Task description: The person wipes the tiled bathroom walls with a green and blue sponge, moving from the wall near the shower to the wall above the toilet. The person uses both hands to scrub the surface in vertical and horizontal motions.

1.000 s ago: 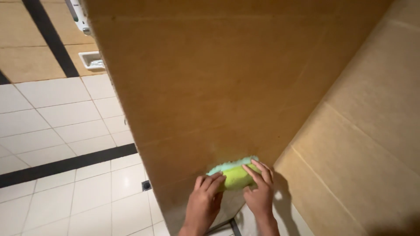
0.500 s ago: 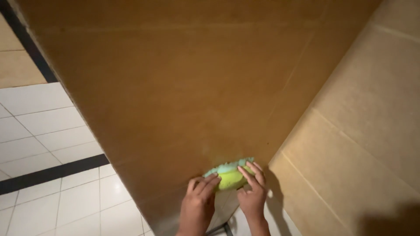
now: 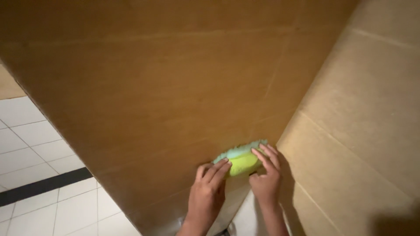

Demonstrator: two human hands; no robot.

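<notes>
Brown panel (image 3: 175, 87), tall and flat, with faint seams running across it; it fills most of the view and leans over the person. It meets a second, paler tan wall (image 3: 363, 144) at a corner on the right. White floor tiles (image 3: 30, 140) with a dark band show at the lower left.

Low on the brown panel, just beside that corner, sits a yellow-green sponge (image 3: 242, 161) with a fuzzy pale-green upper edge. It is pressed flat against the panel face.

Left hand (image 3: 208, 190): fingers together and nearly straight, laid over the sponge's left end, palm towards the panel. Not a closed grasp; more a flat press, fingertips on the sponge and the heel of the hand near the panel.

Right hand (image 3: 264, 177): fingers curled loosely over the sponge's right end and top edge. Thumb is hidden, so whether it pinches underneath I cannot tell. Half open at most.

Judgement on doing this well: keep both palms behind the sponge so pressure stays even, work in overlapping strokes along the seams, and run the right edge fully into the corner, where dirt would collect. With such a light hold, the sponge could slip down if pressure eases.
</notes>
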